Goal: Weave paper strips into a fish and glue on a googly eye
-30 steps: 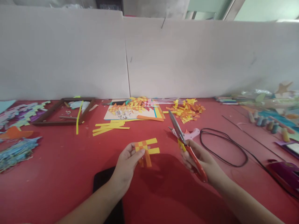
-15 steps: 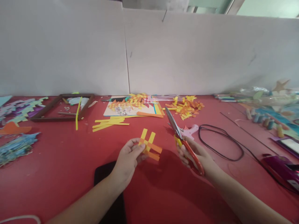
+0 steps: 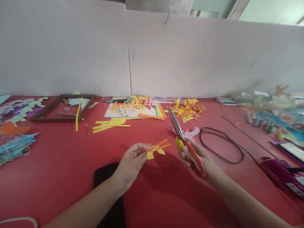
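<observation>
The left hand (image 3: 133, 164) is pinching a small checkered weave of yellow and orange paper strips (image 3: 155, 148) above the red desk (image 3: 71, 177); the right hand (image 3: 199, 155) is wrapping around long metal scissors with red and yellow handles (image 3: 182, 138), their tips pointing away. Gripping the woven part firmly should be keeping the strips from slipping, with the blades best staying clear of the fingers. Compared with half a second ago, the yellow ends are pointing toward the person instead of away, while the scissors are barely shifting
</observation>
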The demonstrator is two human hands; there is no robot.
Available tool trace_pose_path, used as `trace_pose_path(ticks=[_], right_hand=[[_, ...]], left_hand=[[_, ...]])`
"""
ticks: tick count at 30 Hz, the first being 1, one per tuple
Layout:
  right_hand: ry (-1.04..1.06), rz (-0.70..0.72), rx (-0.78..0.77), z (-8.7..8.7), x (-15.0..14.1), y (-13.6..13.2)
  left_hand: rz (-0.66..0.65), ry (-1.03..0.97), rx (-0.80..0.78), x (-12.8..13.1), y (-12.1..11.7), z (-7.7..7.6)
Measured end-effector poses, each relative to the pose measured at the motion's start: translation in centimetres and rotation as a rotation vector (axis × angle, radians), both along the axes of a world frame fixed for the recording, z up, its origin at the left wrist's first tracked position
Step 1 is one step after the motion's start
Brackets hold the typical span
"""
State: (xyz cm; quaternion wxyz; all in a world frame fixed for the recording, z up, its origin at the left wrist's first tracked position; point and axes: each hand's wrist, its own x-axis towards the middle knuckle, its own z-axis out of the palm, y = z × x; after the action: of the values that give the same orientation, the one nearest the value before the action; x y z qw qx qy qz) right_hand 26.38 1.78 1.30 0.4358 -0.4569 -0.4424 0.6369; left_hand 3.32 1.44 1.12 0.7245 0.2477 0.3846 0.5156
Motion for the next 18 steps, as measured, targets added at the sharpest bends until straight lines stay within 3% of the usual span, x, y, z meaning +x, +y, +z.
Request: trace_pose_path(ticks=[5,11,14,18], right_hand=[[-0.020,-0.002,0.010,-0.5,0.0,-0.1],[-0.126,0.085,0.191,-1.4,1.2,-0.3],[-0.186,0.124,0.177,-1.3,1.8,-0.4],[-0.228,0.171,0.089,0.0,1.4,-0.8]], left_hand=[[0.045,-0.031,-0.016,-0.5,0.2,-0.2],[0.185,0.044,0.037,-0.6,0.6,-0.5],[0.208,0.111,0.066,-0.5,0.7,-0.4],[0.139,0.200,0.071,-0.8,0.8,-0.5]])
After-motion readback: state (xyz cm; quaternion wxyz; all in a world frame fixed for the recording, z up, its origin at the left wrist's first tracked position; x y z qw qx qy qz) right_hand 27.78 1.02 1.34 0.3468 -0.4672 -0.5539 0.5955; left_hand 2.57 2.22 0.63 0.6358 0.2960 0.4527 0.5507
